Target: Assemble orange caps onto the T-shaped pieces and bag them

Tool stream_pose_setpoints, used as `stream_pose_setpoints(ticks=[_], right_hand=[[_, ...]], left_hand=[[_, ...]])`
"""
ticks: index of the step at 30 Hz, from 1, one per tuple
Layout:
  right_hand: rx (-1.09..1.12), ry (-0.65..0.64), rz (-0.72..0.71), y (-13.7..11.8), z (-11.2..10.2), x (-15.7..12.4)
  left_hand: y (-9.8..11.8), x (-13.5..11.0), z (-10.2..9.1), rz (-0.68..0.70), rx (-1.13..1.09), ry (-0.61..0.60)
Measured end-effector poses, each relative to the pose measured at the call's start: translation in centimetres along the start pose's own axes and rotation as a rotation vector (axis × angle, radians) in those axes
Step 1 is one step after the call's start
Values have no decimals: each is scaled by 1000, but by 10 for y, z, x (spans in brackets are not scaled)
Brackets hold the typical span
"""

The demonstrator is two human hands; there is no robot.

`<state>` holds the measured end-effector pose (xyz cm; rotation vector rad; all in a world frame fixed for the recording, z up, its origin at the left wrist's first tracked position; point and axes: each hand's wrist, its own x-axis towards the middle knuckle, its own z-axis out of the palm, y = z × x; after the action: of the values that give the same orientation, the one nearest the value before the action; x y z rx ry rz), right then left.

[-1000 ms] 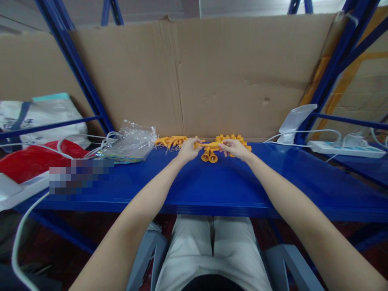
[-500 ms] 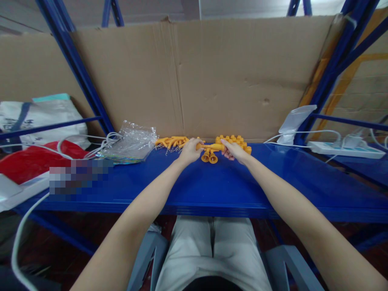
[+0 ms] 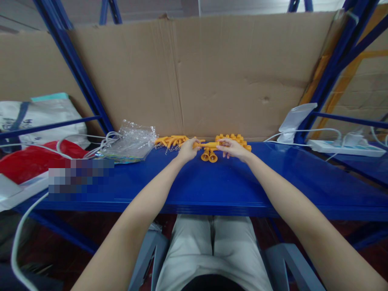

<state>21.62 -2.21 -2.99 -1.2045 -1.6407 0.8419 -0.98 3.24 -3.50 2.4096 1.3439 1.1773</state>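
Far back on the blue shelf (image 3: 218, 186), both my hands hold one orange plastic piece (image 3: 209, 150), a short bar with two bell-shaped cups hanging under it. My left hand (image 3: 187, 149) is closed around the bar's left end. My right hand (image 3: 232, 148) pinches the right end with its fingers curled. Behind my left hand lies a pile of orange rod-like parts (image 3: 170, 141) with small metal chains. Behind my right hand sits a cluster of orange knobbed parts (image 3: 238, 139).
A cardboard sheet (image 3: 212, 76) walls off the back of the shelf. A crumpled clear plastic bag (image 3: 131, 141) and white cables (image 3: 91, 141) lie to the left, with a red bag (image 3: 33, 161) beyond. A white power strip (image 3: 345, 148) sits at the right.
My right hand shifted slightly along the right end of the orange piece and its fingers re-gripped it. The left hand stayed closed on the left end.
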Motion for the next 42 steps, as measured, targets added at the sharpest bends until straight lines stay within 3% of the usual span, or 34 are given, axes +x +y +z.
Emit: stream_pose_setpoints(ticks=[7,12,16,21,27,35,42], right_hand=[[-7,131,-36,-5,9,-1],[-67,287,-44,-4,19,2],[-316,356,-52,-3,26,0],[-711,294,-16,-6,32,-6],[-849,282,25,-10,37,-9],[-921,277,31,-12,40,-12],[-903,217,-11,-13,43,-14]], left_hand=[[-18,9,11,-30,-333,75],[-26,14,26,16,-491,-1],[-24,8,31,80,-378,-92],[-7,-1,21,144,-118,-222],[8,-7,8,189,23,-336],[10,-10,13,258,119,-264],[16,-11,18,196,168,-222]])
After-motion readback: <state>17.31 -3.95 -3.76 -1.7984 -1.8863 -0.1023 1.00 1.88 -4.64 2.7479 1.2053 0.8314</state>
